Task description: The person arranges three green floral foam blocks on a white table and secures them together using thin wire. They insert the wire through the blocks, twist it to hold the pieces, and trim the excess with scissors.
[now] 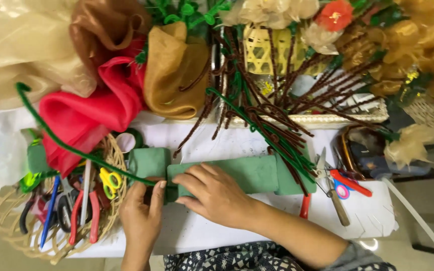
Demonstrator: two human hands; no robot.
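A long green foam block point(249, 173) lies across the white table top point(357, 221). My right hand point(212, 193) rests flat on the block's left part, fingers pressing down on it. My left hand point(141, 213) pinches the end of a green pipe-cleaner stem point(66, 143) right beside the block's left end. The stem arcs up and left over red fabric point(91, 118). A smaller green foam piece point(149, 163) sits just left of the long block. Brown and green pipe-cleaner stems point(272, 135) lie over the block's right end.
A woven basket point(6, 226) at the left holds scissors, pliers and other hand tools. Red-handled scissors point(337, 183) lie at the right. Gold, brown and red fabrics, fabric flowers and a yellow woven basket point(262, 52) crowd the back.
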